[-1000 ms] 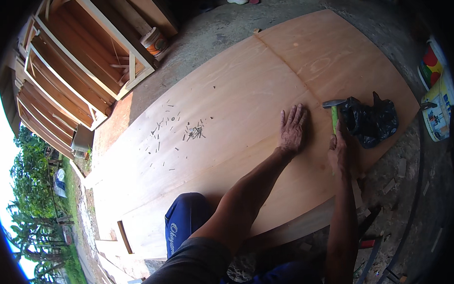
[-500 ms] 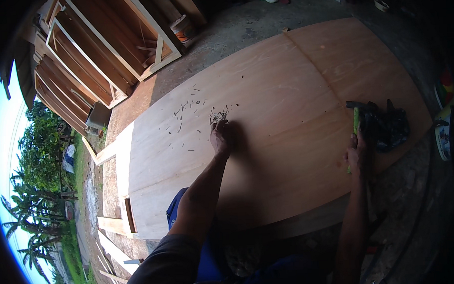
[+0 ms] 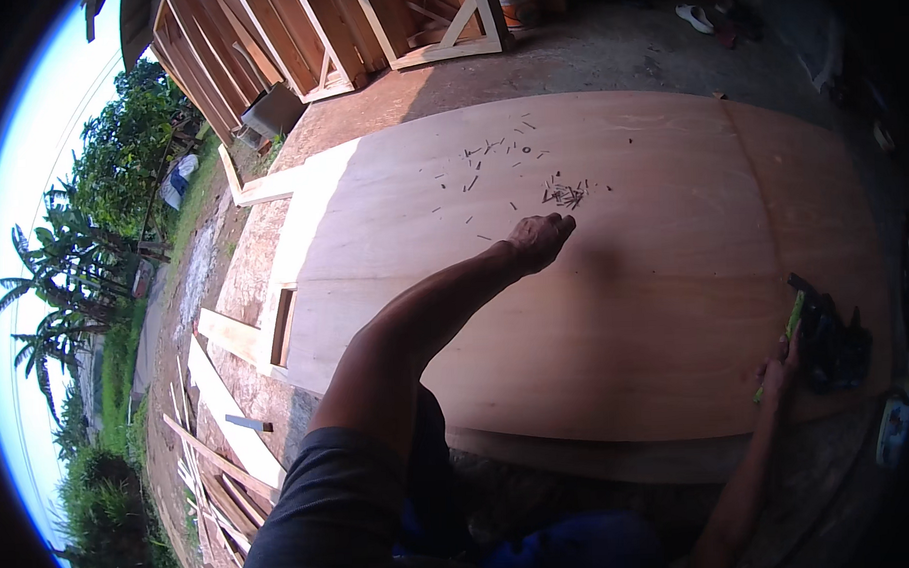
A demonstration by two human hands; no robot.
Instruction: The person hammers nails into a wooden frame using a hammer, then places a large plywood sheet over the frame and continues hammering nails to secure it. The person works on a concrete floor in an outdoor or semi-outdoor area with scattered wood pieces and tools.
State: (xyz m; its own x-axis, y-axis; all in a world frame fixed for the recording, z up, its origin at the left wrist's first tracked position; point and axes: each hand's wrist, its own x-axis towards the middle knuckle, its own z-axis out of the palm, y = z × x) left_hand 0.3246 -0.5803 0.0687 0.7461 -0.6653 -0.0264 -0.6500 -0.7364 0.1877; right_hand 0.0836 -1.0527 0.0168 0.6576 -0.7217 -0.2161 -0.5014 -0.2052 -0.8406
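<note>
A broad plywood sheet (image 3: 597, 349) lies before me. My left hand (image 3: 541, 243) hovers just on the near side of a small heap of nails (image 3: 564, 195), fingers drawn together in a pinch; whatever is between them is too small to make out. More nails (image 3: 476, 168) lie scattered beyond and to the left of the heap. At the right, my right hand (image 3: 776, 375) is wrapped round the green handle of a hammer (image 3: 794, 317), whose dark head points away from me. Beside the hammer rests a crumpled black plastic bag (image 3: 839, 349).
Wooden frames (image 3: 316, 38) stand at the far left, near a bucket (image 3: 518, 3). Boards and thin strips (image 3: 226, 482) lie on the ground at left. Pale timber (image 3: 271, 185) juts past the sheet's left end. A white shoe (image 3: 693, 17) lies at the back.
The view has turned left. My left hand has drawn back from the nail heap toward me, uncovering it. My right hand still holds the hammer beside the black bag.
</note>
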